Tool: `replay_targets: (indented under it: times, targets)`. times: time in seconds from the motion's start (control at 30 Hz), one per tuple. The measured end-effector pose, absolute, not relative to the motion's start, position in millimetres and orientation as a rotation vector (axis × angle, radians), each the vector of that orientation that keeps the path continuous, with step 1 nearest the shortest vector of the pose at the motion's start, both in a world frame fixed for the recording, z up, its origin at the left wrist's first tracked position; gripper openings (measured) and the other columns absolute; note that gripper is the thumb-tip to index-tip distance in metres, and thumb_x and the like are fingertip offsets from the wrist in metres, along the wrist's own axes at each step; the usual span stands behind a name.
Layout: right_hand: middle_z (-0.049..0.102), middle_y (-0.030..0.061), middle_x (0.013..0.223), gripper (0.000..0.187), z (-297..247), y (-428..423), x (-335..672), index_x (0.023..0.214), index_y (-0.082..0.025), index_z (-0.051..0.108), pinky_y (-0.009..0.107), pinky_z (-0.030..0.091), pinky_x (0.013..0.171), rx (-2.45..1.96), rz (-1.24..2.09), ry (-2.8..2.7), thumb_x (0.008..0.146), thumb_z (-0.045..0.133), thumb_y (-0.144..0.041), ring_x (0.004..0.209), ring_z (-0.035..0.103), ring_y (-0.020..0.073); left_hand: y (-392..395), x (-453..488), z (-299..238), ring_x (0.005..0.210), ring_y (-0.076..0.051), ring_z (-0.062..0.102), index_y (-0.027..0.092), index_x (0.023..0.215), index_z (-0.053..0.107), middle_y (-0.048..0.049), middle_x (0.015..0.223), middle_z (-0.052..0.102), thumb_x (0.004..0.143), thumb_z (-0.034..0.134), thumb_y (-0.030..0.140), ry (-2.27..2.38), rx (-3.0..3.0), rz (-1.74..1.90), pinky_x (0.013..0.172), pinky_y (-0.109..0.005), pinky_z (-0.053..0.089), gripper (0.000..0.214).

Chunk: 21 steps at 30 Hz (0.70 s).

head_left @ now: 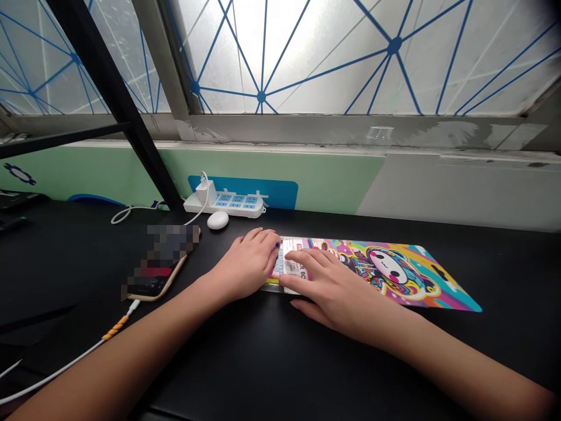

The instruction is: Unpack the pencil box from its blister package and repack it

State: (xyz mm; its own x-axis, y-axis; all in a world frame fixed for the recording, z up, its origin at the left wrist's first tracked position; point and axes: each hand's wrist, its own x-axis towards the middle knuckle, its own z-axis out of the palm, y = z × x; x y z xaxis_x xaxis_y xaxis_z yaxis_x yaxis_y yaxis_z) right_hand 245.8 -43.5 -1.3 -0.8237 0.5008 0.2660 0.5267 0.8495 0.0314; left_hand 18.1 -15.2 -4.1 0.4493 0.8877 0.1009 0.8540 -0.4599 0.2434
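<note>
The left hand bends over the left end of the colourful cartoon-printed package [390, 270], its grip impossible to tell, while the right hand [326, 286] lies loosely spread across its white label [293, 247], on the black desk [245, 356], with a phone [175, 272] leftward and a power strip [236, 204] behind.

Colourful package [394, 272]: part of its left end hidden under my left hand [249, 264], more of it under my right hand [331, 286]
White label [293, 245]: partly covered by my right hand — its small print too tiny for me to read
Phone [169, 263]: screen blurred into blocks, I can't read it
White cable [70, 364]: cut off at the left edge
My forearms [175, 324]: both cut off by the frame
</note>
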Motion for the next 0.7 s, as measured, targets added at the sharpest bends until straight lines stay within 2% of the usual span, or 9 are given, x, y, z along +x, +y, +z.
replay_targets:
  times: [0.23,0.33,0.43,0.57,0.7]
  targets:
    - [0.055,0.0155,0.147,0.036,-3.2,-42.9,265.5,0.131,-0.027,0.063,0.062,0.048,0.106,-0.808,-0.094,-2.806,0.094,0.064,-0.024,0.134,0.054,0.0369,-17.4,19.4,0.7,0.149,-0.031,0.04,0.026,0.134,0.054,-0.0085,0.153,0.055,0.11,0.029,0.034,1.579,2.512,0.26,0.113,-0.057,0.043,0.036]
    - [0.052,0.0151,0.153,0.042,-1.8,-43.7,274.7,0.137,-0.029,0.06,0.061,0.05,0.107,-0.842,-0.047,-2.802,0.095,0.064,-0.025,0.138,0.052,0.0361,-17.3,19.8,1.4,0.149,-0.031,0.039,0.027,0.133,0.054,-0.0073,0.153,0.054,0.11,0.029,0.036,1.582,2.503,0.25,0.114,-0.057,0.043,0.035]
    - [0.049,0.0123,0.158,0.049,-2.9,-43.0,280.7,0.143,-0.033,0.056,0.063,0.048,0.109,-0.852,-0.02,-2.806,0.095,0.064,-0.025,0.142,0.05,0.0362,-17.1,19.9,1.8,0.147,-0.031,0.042,0.027,0.131,0.054,-0.0077,0.152,0.055,0.11,0.03,0.035,1.578,2.517,0.252,0.112,-0.056,0.044,0.033]
    - [0.05,0.0102,0.159,0.045,-9.9,-41.5,293.9,0.139,-0.032,0.06,0.064,0.046,0.112,-0.832,-0.034,-2.806,0.095,0.062,-0.024,0.144,0.048,0.0363,-16.7,19.5,2.2,0.145,-0.03,0.044,0.027,0.129,0.055,-0.0077,0.15,0.056,0.11,0.031,0.035,1.582,2.53,0.263,0.111,-0.056,0.045,0.032]
    - [0.047,0.0076,0.162,0.047,-14.3,-44.9,323.8,0.143,-0.034,0.057,0.064,0.048,0.111,-0.859,-0.092,-2.764,0.097,0.06,-0.028,0.145,0.048,0.0352,-15.8,18.9,1.5,0.148,-0.032,0.041,0.028,0.129,0.056,-0.0075,0.152,0.056,0.11,0.031,0.036,1.581,2.523,0.245,0.111,-0.057,0.045,0.032]
